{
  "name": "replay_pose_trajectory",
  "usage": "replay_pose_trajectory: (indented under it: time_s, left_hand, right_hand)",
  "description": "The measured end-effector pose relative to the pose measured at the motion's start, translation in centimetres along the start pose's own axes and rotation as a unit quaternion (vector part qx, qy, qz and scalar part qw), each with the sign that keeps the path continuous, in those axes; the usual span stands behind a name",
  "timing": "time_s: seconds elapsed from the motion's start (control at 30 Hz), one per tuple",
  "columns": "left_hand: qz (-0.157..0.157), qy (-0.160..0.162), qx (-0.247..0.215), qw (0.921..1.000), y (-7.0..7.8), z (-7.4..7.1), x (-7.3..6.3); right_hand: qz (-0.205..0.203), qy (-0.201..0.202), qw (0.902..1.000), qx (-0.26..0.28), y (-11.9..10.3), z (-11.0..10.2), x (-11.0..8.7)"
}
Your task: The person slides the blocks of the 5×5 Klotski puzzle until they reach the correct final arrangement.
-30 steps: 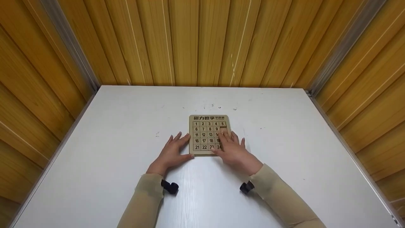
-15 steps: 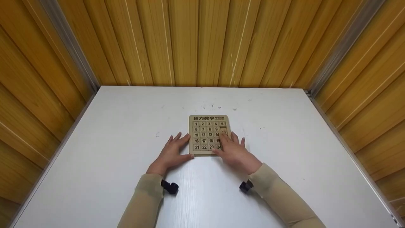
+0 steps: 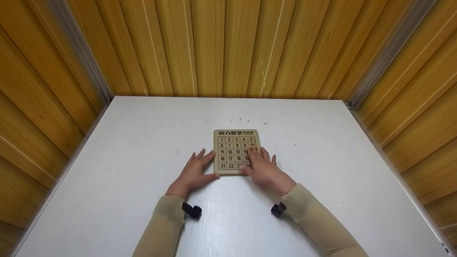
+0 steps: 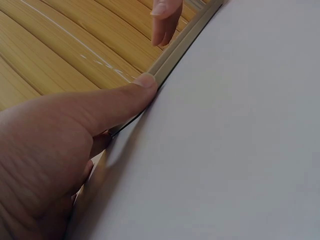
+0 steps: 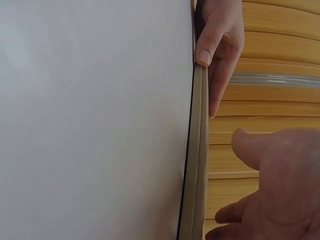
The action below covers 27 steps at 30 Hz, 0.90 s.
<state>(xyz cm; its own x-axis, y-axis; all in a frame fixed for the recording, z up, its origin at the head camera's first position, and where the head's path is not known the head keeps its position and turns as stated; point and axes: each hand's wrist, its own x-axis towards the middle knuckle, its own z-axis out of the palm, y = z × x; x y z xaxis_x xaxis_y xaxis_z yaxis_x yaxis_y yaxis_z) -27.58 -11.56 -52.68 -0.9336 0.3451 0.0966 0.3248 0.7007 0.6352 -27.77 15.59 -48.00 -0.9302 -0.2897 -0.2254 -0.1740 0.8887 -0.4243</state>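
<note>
A wooden number slide puzzle [image 3: 234, 171] lies flat on the white table, with rows of numbered tiles and dark lettering along its top. My left hand [image 3: 192, 174] rests at its lower left corner, index fingertip at the left edge and thumb on the front edge, as the left wrist view also shows with the thumb [image 4: 125, 100]. My right hand [image 3: 267, 173] lies over the puzzle's lower right part. Its fingertips touch the right column just below tile 10 [image 3: 252, 145], and its thumb hovers over or touches tile 23. The hand hides the lower right tiles.
The white table [image 3: 142, 125] has small dark marks beyond the puzzle. Yellow wood-look panels [image 3: 221, 46] stand behind it and at both sides, with grey metal posts in the corners. A black wrist camera [image 3: 192, 210] sits at each cuff.
Tile 10 has slid away from me, up the right column, filling the gap below tile 5. My right fingertips moved slightly with it; my left hand stayed in place.
</note>
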Motion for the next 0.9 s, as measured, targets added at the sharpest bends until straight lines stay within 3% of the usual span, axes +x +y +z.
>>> replay_pose_trajectory:
  time_s: [0.4, 0.9]
  left_hand:
    - [0.008, -0.001, -0.001, 1.0000, -0.2, 0.1, 0.0]
    - [0.000, -0.002, 0.004, 1.0000, -0.2, 0.1, 0.0]
  right_hand:
    - [-0.001, -0.007, 0.9994, -0.035, -0.4, 0.2, -3.5]
    - [0.004, -0.013, 0.9994, -0.030, -0.2, 0.2, -1.8]
